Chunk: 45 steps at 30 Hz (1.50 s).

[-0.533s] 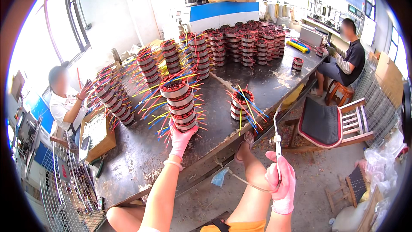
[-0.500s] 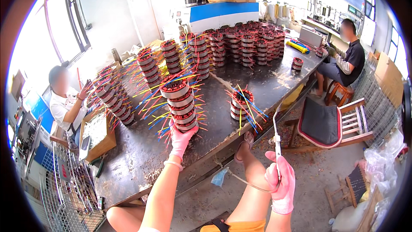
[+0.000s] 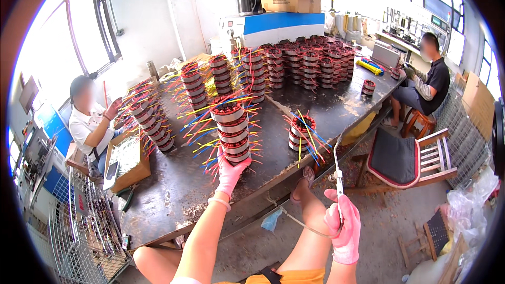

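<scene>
While the person sits at the near rim, the scene reads so:

Workbench (image 3: 173, 189): dark, worn top; its near edge runs from 7 o'clock up to 3 o'clock, just above the person's knees.
Open room on the bench: a bare strip at 8 o'clock between the near edge and the stacks; another between the tall stack and the short one.
Back stacks (image 3: 305, 63): rows of wound coils crowd the far edge at 12 o'clock.
Chair (image 3: 405, 158): at 3 o'clock, on open floor beside the bench corner.
Tall stack of wound coils (image 3: 231, 126): upright, centre, coloured leads splaying out.
Short stack (image 3: 301, 134): at 2 o'clock from the tall one, near the edge.
Left hand (image 3: 230, 172): pink glove, fingers spread against the tall stack's base.
Right hand (image 3: 344, 226): pink glove, off the bench at 5 o'clock, fingers clamped on a thin metal tool (image 3: 338, 171) pointing up, hose (image 3: 300, 223) trailing left.
</scene>
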Available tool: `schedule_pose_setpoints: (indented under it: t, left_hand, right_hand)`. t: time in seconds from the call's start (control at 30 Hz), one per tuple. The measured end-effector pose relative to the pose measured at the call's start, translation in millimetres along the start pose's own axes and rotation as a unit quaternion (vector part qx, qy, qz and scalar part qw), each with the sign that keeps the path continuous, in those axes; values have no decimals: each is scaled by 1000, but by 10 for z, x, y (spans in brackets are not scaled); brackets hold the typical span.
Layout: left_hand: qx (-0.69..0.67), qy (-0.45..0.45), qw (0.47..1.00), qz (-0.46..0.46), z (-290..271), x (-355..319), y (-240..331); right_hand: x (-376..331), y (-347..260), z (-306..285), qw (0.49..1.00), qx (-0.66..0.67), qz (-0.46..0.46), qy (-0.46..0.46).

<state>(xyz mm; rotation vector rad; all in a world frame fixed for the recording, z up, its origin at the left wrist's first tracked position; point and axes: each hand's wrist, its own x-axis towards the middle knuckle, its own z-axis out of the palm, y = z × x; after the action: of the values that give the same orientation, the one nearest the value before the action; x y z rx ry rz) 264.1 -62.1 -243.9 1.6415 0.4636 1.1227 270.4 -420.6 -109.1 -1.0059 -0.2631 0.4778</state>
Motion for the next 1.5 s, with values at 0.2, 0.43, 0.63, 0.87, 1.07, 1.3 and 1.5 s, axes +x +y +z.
schedule_pose_setpoints:
  t: [0.2,0.43,0.63,0.87,1.07,1.3,1.5]
  left_hand:
    - [256,-240,934,-73,-540,-423,1070]
    - [325,-186,906,195,-407,527,2590]
    - [471,-282,828,115,-297,1385,2109]
    - [313,-216,913,144,-700,968,2263]
    - [389,-264,866,171,-1708,-101,1963]
    - [461,-236,854,41,-2545,-893,1004]
    - [466,-224,854,57,-2599,-1006,832]
  right_hand:
    - [-51,9,-98,1000,-2,4,-17]
    - [-79,12,-139,1000,-27,8,-5]
    - [-190,26,40,998,-35,38,-35]
    - [-377,134,74,990,-108,80,-41]
    - [-571,591,153,937,-205,220,-177]
    - [-766,1299,535,878,-175,369,-251]
    - [-808,1616,685,865,-198,393,-242]
